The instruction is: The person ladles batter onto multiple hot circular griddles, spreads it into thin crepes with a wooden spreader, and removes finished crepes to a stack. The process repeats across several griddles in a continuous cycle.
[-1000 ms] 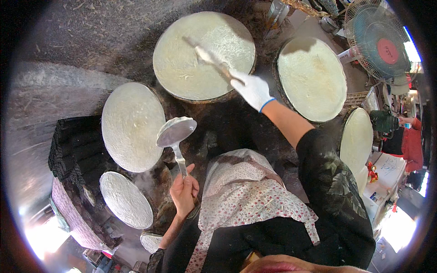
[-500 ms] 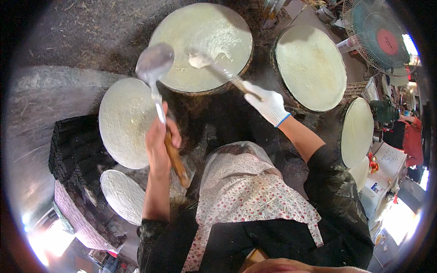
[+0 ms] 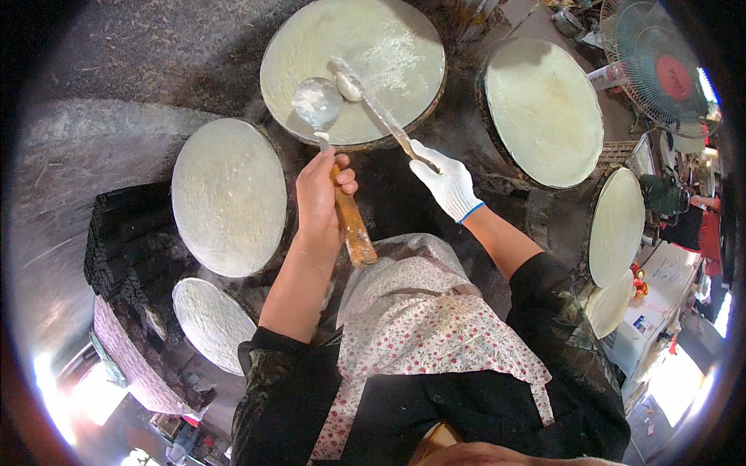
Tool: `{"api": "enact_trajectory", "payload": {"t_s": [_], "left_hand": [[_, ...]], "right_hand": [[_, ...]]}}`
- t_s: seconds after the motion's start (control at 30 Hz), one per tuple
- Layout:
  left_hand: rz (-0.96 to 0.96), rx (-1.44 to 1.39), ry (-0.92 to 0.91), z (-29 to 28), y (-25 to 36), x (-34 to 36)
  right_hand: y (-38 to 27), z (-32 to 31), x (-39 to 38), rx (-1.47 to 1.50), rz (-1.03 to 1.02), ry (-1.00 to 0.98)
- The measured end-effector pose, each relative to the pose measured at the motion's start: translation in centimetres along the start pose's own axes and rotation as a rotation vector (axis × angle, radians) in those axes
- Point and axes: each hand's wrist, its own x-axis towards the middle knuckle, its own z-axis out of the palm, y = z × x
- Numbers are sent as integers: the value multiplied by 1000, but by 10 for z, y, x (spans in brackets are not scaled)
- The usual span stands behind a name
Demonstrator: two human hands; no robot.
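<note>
My bare left hand (image 3: 320,198) is closed around the wooden handle of a metal ladle (image 3: 317,105), whose batter-smeared bowl hangs over the front left of the large round griddle. A thin pale sheet of batter (image 3: 303,46) covers that griddle. In a white knitted glove, my right hand (image 3: 447,185) grips the wooden handle of a long narrow metal spatula (image 3: 379,113). A white lump of batter (image 3: 349,88) sits by the spatula's far end, close to the ladle; whether the two tools touch, I cannot tell.
More round griddles with pale sheets stand around me: one at right (image 3: 544,113), one at left (image 3: 228,198), a smaller one (image 3: 211,322) lower left, and others at far right. Black padded cloth (image 3: 128,241) lies at left. A fan (image 3: 660,70) and a person in red (image 3: 711,241) are at right.
My left hand has brought the ladle right and inward, its bowl now beside the spatula's end. The spatula has shifted slightly, and the white lump now sits nearer the ladle.
</note>
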Motion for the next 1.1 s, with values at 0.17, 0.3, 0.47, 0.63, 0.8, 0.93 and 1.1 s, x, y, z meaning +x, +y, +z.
{"api": "enact_trajectory", "payload": {"t_s": [0.17, 0.3, 0.47, 0.63, 0.8, 0.93, 1.1], "left_hand": [[-294, -417, -101, 1, 24, -9], [-292, -667, -351, -15, 60, -68], [-108, -409, -325, -8, 71, -70], [-102, -380, -399, -26, 77, -67], [-56, -279, -304, -56, 90, -77], [-106, -286, -264, -79, 93, -82], [-105, -186, -301, -101, 89, -89]], "right_hand": [[-43, 3, -10, 369, 118, -136], [-102, -41, -40, 646, 126, -79], [-110, -80, -24, 611, 250, 157], [-56, -10, -38, 419, 210, 181], [-31, 25, -35, 55, -37, 37], [-37, 34, -21, 212, -109, 520], [-59, 79, -60, -319, 32, -166]]}}
